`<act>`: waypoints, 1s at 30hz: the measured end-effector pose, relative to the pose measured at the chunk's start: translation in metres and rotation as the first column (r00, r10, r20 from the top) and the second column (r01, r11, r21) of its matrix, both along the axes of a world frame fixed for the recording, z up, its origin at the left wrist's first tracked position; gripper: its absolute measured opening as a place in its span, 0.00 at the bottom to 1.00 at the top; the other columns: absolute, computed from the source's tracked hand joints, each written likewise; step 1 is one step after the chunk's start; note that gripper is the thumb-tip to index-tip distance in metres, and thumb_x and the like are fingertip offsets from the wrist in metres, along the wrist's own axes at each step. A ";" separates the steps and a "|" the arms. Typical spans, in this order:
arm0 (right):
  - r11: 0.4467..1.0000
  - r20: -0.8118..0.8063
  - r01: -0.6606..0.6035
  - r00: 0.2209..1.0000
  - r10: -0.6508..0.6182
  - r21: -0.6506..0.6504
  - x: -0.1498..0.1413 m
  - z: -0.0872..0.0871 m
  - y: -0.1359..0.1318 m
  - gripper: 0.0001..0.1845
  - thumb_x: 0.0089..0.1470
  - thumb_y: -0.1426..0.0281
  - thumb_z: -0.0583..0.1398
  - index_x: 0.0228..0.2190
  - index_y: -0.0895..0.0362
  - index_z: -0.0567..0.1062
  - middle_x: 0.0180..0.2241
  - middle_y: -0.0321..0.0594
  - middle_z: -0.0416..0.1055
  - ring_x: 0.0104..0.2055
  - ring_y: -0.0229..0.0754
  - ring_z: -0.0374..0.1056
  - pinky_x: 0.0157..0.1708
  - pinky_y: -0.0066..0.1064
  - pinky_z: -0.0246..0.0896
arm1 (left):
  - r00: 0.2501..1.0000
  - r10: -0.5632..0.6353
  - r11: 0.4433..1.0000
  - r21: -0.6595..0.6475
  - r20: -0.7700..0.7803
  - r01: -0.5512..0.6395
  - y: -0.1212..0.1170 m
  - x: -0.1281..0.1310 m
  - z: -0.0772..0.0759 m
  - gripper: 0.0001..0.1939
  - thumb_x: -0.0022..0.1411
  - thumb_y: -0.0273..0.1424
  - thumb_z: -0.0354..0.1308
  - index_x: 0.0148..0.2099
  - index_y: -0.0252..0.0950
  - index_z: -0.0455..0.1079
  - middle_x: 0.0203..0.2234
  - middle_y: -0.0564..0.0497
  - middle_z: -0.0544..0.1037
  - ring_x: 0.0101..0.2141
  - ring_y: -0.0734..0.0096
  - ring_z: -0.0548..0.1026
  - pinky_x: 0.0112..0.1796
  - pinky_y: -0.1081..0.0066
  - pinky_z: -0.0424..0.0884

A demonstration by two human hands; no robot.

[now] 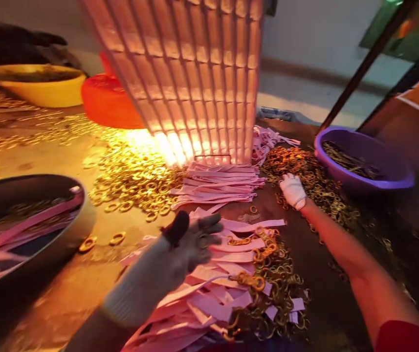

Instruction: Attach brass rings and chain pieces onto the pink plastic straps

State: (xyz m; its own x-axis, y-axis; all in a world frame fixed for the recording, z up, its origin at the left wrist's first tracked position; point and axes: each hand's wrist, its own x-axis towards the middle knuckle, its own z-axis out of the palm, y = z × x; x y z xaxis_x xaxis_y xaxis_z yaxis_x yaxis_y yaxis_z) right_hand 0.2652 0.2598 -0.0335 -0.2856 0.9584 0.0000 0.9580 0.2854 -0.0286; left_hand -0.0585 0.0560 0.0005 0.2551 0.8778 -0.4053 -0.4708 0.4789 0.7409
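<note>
The person's left hand (190, 244), gloved, is over the loose strips (212, 308), its fingers stretched out and apart, clenched on nothing that I can see; the right hand (292, 190), in a white glove, reaches forward to the edge of the clasps (297, 166), its fingertips too hard to make out, so I cannot tell whether it grips one; the purple basin (388, 184) sits just beyond that heap, to its right. Metal fittings (280, 266) lie over the right ends of the loose strips; a neater stack (220, 183) of pink strips lies ahead, below the ribbed panel (194, 73); gold rings (136, 181) spread to its left, brightly lit.
</note>
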 end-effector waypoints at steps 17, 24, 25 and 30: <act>0.889 -0.630 -0.444 0.660 0.409 0.112 -0.050 0.023 -0.126 0.19 0.62 0.73 0.53 0.54 0.55 0.71 0.43 0.44 0.78 0.43 0.43 0.75 0.45 0.33 0.69 | 0.980 0.099 0.992 0.093 -0.171 -0.083 -0.013 0.030 -0.008 0.11 0.61 0.34 0.64 0.41 0.31 0.73 0.28 0.47 0.81 0.21 0.72 0.78 0.19 0.77 0.72; 0.915 -0.591 -0.366 0.706 0.391 0.168 -0.092 0.041 -0.205 0.18 0.57 0.72 0.59 0.50 0.57 0.74 0.42 0.48 0.79 0.44 0.49 0.74 0.45 0.37 0.69 | 0.912 0.164 0.950 0.309 -0.377 -0.042 -0.034 0.054 -0.005 0.09 0.68 0.37 0.52 0.39 0.37 0.63 0.19 0.53 0.77 0.14 0.74 0.71 0.16 0.77 0.67; 0.921 -0.599 -0.355 0.708 0.375 0.158 -0.093 0.039 -0.207 0.18 0.55 0.75 0.58 0.48 0.56 0.75 0.40 0.46 0.79 0.43 0.47 0.74 0.44 0.36 0.68 | 0.916 0.161 0.946 0.324 -0.369 -0.036 -0.038 0.056 -0.006 0.09 0.67 0.38 0.52 0.40 0.37 0.63 0.18 0.54 0.77 0.15 0.73 0.72 0.16 0.76 0.68; 0.933 -0.553 -0.330 0.755 0.353 0.145 -0.094 0.035 -0.216 0.12 0.51 0.76 0.56 0.37 0.56 0.76 0.34 0.43 0.78 0.36 0.44 0.72 0.36 0.32 0.62 | 0.913 0.076 0.940 0.335 -0.402 0.069 -0.049 0.058 -0.010 0.07 0.58 0.35 0.57 0.34 0.38 0.64 0.16 0.56 0.73 0.14 0.76 0.69 0.16 0.79 0.63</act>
State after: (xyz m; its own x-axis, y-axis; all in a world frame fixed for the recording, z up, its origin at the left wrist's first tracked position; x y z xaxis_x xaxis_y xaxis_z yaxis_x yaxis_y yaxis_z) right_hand 0.1709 0.0437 0.0010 -0.5315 0.7932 0.2971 0.6129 0.6023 -0.5115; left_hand -0.0007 0.0073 -0.0093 0.1299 0.9794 -0.1544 -0.0980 0.1676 0.9810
